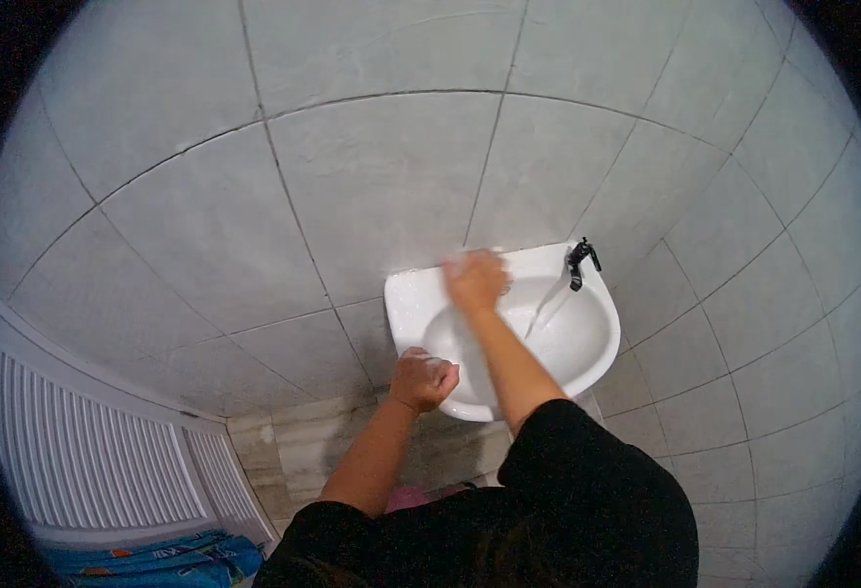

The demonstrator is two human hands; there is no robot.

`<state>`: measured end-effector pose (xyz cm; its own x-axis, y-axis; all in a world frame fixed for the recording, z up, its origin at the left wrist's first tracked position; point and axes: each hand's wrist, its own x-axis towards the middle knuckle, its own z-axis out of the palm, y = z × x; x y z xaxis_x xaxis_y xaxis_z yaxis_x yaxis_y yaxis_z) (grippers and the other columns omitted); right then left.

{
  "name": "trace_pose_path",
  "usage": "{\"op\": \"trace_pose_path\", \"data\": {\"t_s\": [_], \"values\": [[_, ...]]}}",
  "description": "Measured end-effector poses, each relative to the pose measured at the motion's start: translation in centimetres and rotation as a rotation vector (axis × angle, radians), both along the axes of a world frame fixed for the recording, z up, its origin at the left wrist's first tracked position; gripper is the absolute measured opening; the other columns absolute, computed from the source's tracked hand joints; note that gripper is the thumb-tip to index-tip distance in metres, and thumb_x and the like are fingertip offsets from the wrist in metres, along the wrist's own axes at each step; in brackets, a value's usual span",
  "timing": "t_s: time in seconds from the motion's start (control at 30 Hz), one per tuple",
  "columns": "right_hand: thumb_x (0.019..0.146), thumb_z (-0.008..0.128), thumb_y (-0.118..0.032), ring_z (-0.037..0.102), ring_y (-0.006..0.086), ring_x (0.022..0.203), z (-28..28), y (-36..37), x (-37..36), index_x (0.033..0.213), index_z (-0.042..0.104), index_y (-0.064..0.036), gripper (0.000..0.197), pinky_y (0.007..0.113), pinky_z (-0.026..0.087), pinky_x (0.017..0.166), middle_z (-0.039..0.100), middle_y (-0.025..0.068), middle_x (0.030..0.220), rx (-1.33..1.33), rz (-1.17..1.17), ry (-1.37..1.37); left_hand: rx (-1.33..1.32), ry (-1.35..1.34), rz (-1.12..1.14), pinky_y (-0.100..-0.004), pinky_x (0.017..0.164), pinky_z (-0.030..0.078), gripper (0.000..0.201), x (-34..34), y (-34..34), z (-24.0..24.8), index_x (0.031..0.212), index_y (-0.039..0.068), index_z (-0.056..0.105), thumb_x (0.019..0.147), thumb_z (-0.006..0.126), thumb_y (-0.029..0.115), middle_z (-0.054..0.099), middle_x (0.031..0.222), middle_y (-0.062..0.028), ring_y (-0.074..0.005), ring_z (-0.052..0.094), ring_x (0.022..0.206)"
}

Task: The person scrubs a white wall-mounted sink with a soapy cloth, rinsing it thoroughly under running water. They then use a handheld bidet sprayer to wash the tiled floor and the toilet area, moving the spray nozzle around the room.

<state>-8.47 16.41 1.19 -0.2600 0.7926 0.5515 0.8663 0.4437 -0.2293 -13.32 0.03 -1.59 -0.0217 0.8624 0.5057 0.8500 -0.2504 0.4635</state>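
Observation:
Over the left front rim of a white washbasin, my left hand is closed with its fingers curled in. Some white shows at its fingers, foam or a small thing, too small to tell which. My right hand reaches across to the basin's back ledge, near the wall. Motion smears its fingers, and I cannot make out anything in them. A black tap stands at the back right corner, and a stream of water runs from it into the bowl. My right forearm hides part of the bowl.
Grey wall tiles rise behind the basin and on the right. A white louvred door is at the lower left, with a blue patterned cloth by it. Beige floor tiles show below the basin.

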Motion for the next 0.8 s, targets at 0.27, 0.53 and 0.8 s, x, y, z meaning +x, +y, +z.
{"op": "trace_pose_path", "data": {"t_s": [0.27,0.53,0.8], "values": [[0.081,0.041,-0.025,0.047,0.0304,0.091,-2.5,2.8,4.0,0.086,0.055,-0.0029,0.026,0.041,0.037,0.077,0.05,0.0169,0.098,-0.344,-0.014,-0.148,-0.08,0.114,0.022,-0.036,0.066,0.042,0.03,0.0,-0.1,0.7,0.048,0.01,0.054,0.074,0.047,0.023,0.052,0.047,-0.0072,-0.0265,0.051,0.047],[0.077,0.045,-0.011,0.057,0.029,0.071,-8.2,7.2,15.5,0.093,0.047,0.0045,0.022,0.044,0.049,0.056,0.051,0.0173,0.091,-0.671,-0.198,2.281,0.008,0.204,-0.002,-0.0368,0.063,0.042,0.033,0.1,0.1,0.1,0.047,0.009,0.05,0.076,0.045,0.023,0.048,0.043,-0.0058,-0.0271,0.049,0.046],[0.074,0.05,-0.014,0.042,0.0297,0.101,-4.6,6.3,4.7,0.108,0.043,-0.0013,0.037,0.044,0.037,0.082,0.043,0.0168,0.11,-0.354,-0.407,0.967,-0.079,0.171,0.051,-0.0367,0.066,0.041,0.024,0.3,0.0,0.6,0.054,0.009,0.052,0.074,0.051,0.021,0.052,0.051,-0.0085,-0.0266,0.053,0.055]]}}
